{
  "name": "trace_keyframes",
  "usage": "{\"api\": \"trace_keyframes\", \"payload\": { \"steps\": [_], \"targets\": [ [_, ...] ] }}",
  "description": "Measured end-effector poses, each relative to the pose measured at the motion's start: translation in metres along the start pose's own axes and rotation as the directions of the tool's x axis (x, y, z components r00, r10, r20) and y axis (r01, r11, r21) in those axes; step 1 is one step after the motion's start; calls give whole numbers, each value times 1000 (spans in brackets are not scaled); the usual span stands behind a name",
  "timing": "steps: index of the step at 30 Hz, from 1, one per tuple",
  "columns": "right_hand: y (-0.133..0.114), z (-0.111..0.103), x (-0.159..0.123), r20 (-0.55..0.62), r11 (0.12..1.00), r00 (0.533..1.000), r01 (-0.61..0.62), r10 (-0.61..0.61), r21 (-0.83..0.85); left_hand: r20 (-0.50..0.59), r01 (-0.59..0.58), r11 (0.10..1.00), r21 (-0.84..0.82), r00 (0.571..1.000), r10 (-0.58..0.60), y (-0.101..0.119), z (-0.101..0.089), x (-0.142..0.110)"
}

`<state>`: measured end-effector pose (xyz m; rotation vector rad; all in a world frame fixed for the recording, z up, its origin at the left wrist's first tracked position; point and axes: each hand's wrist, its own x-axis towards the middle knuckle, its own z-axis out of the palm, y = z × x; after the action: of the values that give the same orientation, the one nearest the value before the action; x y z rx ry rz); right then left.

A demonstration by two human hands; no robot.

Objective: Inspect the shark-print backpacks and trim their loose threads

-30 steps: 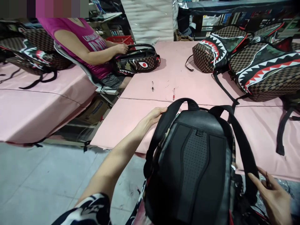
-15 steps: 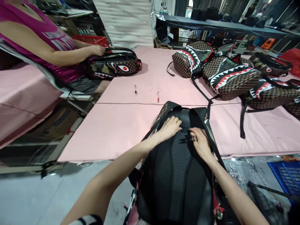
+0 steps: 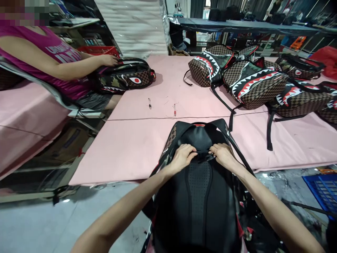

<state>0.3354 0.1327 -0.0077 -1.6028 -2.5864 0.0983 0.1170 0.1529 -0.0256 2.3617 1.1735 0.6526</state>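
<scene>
A black backpack [image 3: 198,211] stands upright at the table's near edge, its padded back panel facing me and its shoulder straps hanging to either side. My left hand [image 3: 184,156] pinches the panel near its upper seam, just below the top. Opposite it, my right hand [image 3: 222,154] is closed around what look like small dark scissors [image 3: 210,157], their blades pointing left at the same seam. The fingertips of both hands are a short gap apart. The exact spot between them is dark and partly hidden.
Several checkered shark-mouth backpacks [image 3: 258,86] lie on the pink table [image 3: 126,147] at the right. Two pens [image 3: 174,110] lie beyond my backpack. At the left a seated co-worker [image 3: 65,66] handles another bag [image 3: 126,77]. A blue crate [image 3: 319,195] is at the lower right.
Both hands have left the shoulder straps and come together at the upper back panel. Since half a second ago, my left fingers have closed into a pinch there. The view has swung right.
</scene>
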Motion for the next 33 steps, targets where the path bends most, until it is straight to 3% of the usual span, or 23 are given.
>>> {"api": "trace_keyframes", "payload": {
  "steps": [3,5,8,10,14,16,18,20,22,24,27,30,33],
  "targets": [
    [-9,-7,3,10,997,997,75,-75,-18,179,139,980,141,970,-163,3,-16,29],
    [-19,-14,1,0,991,992,128,-128,-41,278,241,923,300,904,-326,8,-24,53],
    [-34,-19,-9,-25,975,977,209,-211,-81,343,389,819,422,768,-541,16,-22,79],
    [-41,-19,-19,-45,963,964,259,-263,-73,332,440,786,435,733,-594,21,-14,86],
    [-44,-16,-40,-66,967,966,245,-249,-67,315,432,817,383,770,-555,28,-6,71],
    [-41,-11,-51,-73,977,976,202,-207,-70,309,416,837,356,793,-525,31,-7,52],
    [-37,-3,-64,-78,984,981,176,-178,-32,268,373,866,333,843,-466,33,-6,26],
    [-33,9,-79,-95,987,984,155,-151,35,190,247,921,303,931,-312,33,2,-7],
    [-31,21,-93,-107,987,986,138,-128,89,92,46,966,255,993,-71,32,16,-42],
    [-31,32,-105,-108,983,985,148,-137,112,0,-95,973,212,995,97,29,32,-73],
    [-33,43,-115,-127,979,980,168,-153,117,-82,-141,972,185,984,159,26,49,-100],
    [-32,43,-114,-169,973,975,171,-144,153,-88,-157,971,179,981,175,22,56,-104],
    [-28,28,-103,-178,950,971,203,-162,239,-121,-160,977,139,977,177,18,59,-98]
  ]
}}
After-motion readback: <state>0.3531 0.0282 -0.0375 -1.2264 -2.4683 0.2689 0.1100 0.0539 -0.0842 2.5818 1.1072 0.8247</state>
